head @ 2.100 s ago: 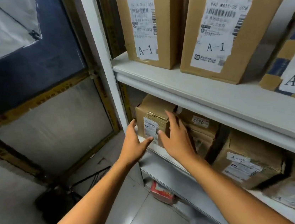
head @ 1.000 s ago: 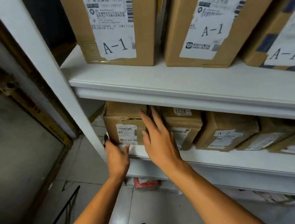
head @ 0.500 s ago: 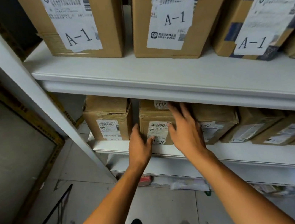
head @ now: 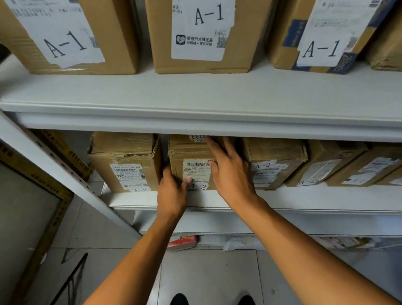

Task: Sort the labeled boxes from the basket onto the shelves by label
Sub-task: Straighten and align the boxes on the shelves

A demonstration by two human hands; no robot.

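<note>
Box marked A-2 (head: 191,163) sits second from the left on the lower shelf (head: 301,198), under the A-1 boxes (head: 194,24). Left hand (head: 173,193) curls round its left front corner; right hand (head: 230,169) lies flat-fingered across its right side.
</note>
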